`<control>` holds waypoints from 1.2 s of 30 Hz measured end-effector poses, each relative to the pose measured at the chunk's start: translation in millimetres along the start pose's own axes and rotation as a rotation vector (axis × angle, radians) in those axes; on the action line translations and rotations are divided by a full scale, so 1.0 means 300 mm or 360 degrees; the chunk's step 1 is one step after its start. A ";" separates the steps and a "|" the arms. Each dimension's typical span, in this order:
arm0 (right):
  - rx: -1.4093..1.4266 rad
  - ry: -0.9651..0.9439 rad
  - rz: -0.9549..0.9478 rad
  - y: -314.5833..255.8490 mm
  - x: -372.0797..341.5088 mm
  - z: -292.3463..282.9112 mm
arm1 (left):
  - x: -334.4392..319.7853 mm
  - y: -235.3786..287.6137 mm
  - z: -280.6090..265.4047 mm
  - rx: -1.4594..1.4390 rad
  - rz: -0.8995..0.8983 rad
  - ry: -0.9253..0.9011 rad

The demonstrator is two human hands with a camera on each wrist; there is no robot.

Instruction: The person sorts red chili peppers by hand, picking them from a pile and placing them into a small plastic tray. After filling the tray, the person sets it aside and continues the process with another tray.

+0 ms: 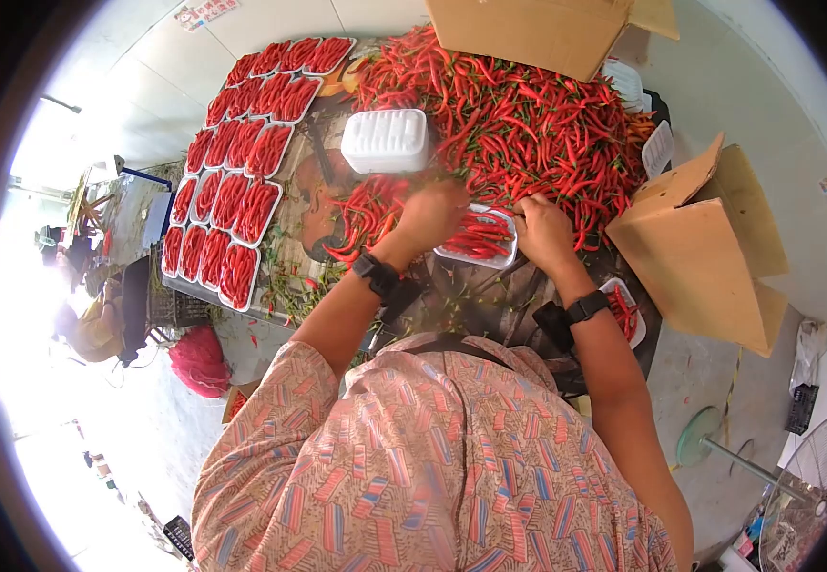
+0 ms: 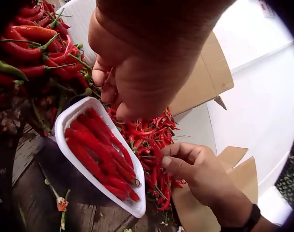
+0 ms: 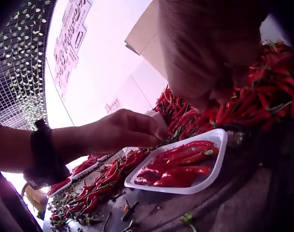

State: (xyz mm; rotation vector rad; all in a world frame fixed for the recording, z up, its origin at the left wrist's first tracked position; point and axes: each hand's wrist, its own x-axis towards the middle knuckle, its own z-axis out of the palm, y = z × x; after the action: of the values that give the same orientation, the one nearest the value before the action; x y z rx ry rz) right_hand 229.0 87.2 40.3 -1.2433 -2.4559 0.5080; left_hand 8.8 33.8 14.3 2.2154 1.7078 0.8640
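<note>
Head view is showing a white tray [image 2: 136, 207] on the table [image 1: 442, 296], directly in front of the person, with red chillies [image 2: 101, 150] lying lengthwise inside it. Taking that tray as the clock's centre, the left hand [image 1: 432, 217] is hovering at ten o'clock, over the tray's edge, its fingers curling downward; it is blurring in the head view, so I cannot tell whether it is gripping anything. At three o'clock the right hand [image 1: 547, 231] is reaching to the border of the big pile [image 1: 547, 133], its thumb and forefinger apparently pinching a chilli [image 2: 157, 154]. That pile is spreading out around one o'clock, with a carton [image 1: 528, 33] standing behind it between twelve and one. A small heap [image 1: 366, 221] is lying at nine o'clock, just beside the left hand, and a tray stack [image 1: 385, 143] is sitting between ten and eleven. Farther out, between nine and ten, packed trays [image 1: 238, 305] are standing in rows, while stems [image 1: 289, 300] are littering eight o'clock. A second carton [image 1: 675, 248] is leaning at three o'clock, beyond the right hand, and a fan [image 1: 818, 486] is standing well apart at four.
</note>
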 end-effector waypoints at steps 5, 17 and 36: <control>-0.0034 -0.0069 0.0029 -0.018 0.015 0.040 | -0.016 -0.013 0.035 0.0146 0.0015 -0.0015; -0.0122 -0.0092 0.0047 -0.025 0.025 0.078 | -0.020 0.003 0.028 0.0132 0.0071 0.0020; 0.0720 0.0215 0.0188 -0.028 0.027 0.120 | 0.039 0.041 -0.036 -0.0866 -0.0815 0.0085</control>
State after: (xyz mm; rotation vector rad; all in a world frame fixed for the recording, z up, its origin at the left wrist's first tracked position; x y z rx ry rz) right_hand 202.3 83.3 13.6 -1.1857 -2.0120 0.9182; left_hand 14.6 39.0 32.8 1.3403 1.6847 1.0841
